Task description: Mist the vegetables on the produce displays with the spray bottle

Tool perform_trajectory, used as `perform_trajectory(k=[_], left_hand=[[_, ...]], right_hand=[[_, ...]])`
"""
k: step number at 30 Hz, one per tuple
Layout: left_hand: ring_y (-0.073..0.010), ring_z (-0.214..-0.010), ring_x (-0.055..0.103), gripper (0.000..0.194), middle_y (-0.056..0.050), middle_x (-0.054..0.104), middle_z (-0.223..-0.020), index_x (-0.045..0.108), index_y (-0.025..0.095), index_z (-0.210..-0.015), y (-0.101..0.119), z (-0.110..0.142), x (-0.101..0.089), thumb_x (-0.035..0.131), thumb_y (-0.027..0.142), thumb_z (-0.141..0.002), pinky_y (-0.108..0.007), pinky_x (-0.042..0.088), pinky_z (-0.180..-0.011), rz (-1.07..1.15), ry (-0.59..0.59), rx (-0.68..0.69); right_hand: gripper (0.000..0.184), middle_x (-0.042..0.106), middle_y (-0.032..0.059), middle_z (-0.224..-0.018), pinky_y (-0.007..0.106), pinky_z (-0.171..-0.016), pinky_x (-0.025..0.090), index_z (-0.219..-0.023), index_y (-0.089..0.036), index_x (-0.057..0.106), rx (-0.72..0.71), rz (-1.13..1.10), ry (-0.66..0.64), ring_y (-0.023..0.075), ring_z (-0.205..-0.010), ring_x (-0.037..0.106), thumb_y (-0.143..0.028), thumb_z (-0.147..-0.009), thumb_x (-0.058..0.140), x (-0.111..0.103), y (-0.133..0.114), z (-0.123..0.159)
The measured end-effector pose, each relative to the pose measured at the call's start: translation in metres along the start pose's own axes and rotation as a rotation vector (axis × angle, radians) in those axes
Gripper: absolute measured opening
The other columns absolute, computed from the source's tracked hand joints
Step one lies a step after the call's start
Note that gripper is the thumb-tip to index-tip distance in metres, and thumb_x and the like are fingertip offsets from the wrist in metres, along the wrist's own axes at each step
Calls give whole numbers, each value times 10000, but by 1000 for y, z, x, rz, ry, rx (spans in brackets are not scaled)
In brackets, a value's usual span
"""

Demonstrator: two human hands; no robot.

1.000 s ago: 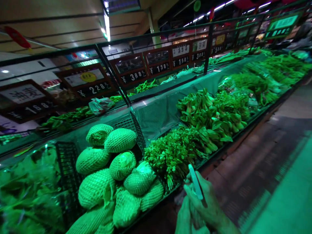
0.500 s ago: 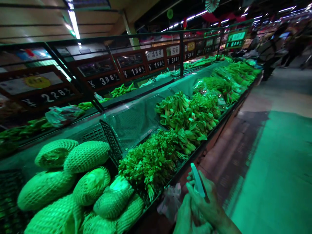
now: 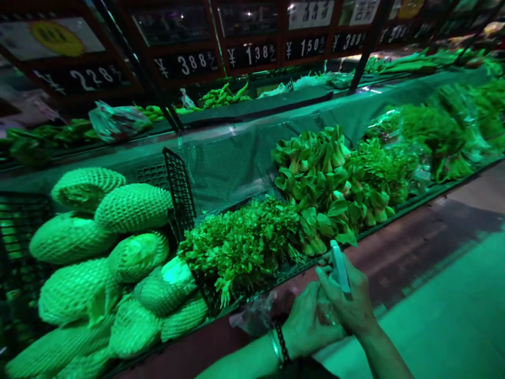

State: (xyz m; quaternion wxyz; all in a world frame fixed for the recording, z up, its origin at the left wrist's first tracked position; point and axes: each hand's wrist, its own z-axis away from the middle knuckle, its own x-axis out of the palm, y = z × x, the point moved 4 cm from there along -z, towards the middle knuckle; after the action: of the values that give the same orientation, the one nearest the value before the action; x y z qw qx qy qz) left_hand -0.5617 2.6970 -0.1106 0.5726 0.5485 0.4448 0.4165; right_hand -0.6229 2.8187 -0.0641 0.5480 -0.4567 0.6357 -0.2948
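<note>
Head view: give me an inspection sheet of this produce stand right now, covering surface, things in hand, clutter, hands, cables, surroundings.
Surface: long produce shelf, dark rim, mesh liner behind.
Things in hand: phone, upright, edge-on to the camera; thin plastic bag by the shelf rim, left of the hands.
Clutter: netted cabbages stacked at left; leafy herbs; bok choy; black divider upright between cabbages and herbs.
Hands: right hand holds the phone; left hand, bracelets at wrist, pressed against the right; what it grips cannot be told.
Cables: nothing seen.
Surroundings: price signs above; upper shelf with peppers; aisle floor at right.
</note>
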Motion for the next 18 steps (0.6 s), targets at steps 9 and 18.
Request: perform_trajectory(k=[9,18], left_hand=[[-401,-1314,725,954,-151,748,-1443,616,231,-1514,12,-98,23,978,459,-662,-623,598,-1181,-114,16,-20],[-397,-1359,733,1062,-168,735,-1500,541,231,-1612,28,-125,40,984,440,-669,-576,599,-1195,-74,140,39]], right_hand=[[553,716,103,-1422,369,-871,699,-1487,-282,603,10,-88,21,258,-1090,816,-412,-993,814,-53,29,-77],[392,792,80,-1148,398,-778,655,-1252,-250,684,-43,17,-45,249,-843,790,-486,-968,814,-78,40,-114]])
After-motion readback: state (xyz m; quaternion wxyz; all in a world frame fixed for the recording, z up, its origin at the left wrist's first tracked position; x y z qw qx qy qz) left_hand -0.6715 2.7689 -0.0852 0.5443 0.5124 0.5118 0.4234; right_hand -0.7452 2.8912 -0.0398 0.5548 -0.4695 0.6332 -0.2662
